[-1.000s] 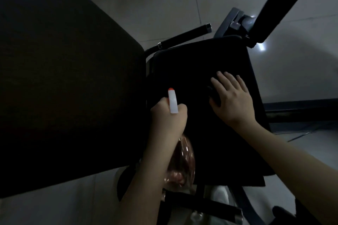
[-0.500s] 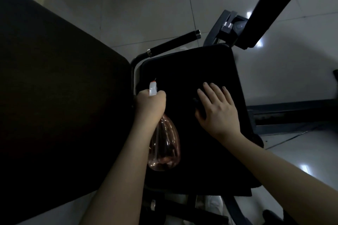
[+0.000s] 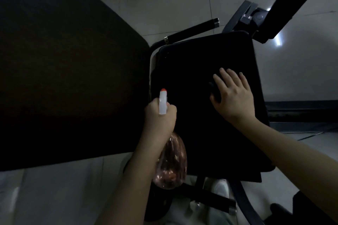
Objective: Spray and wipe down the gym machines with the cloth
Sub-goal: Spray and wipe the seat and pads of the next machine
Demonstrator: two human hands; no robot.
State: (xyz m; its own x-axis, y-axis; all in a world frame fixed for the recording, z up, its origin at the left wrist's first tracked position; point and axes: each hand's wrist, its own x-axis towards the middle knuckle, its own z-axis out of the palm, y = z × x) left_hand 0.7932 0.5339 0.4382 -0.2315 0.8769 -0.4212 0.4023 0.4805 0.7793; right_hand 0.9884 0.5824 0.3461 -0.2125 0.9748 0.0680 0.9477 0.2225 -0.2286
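- Cloth (image 3: 213,88), dark and hard to pick out, peeks from under the thumb side of the right hand (image 3: 233,95), pinned flat on the black seat pad (image 3: 192,64).
- Right hand: fingers straight and spread, palm down, pressing rather than gripping.
- Left hand (image 3: 161,118) is wrapped tight round the neck of the spray bottle (image 3: 171,162). The white nozzle (image 3: 162,101) pokes up past the knuckles, and the pinkish body hangs below the wrist.
- That bottle hand sits just left of the cloth hand, at the pad's edge, with the big back pad (image 3: 64,69) on its far side.
- This looks like the wiping step on the seat; whether the pad is wet, I cannot tell in this light.
- Next call: sweep the cloth out beyond the fingertips and back toward the wrist, with flat, even pressure and the bottle held clear.
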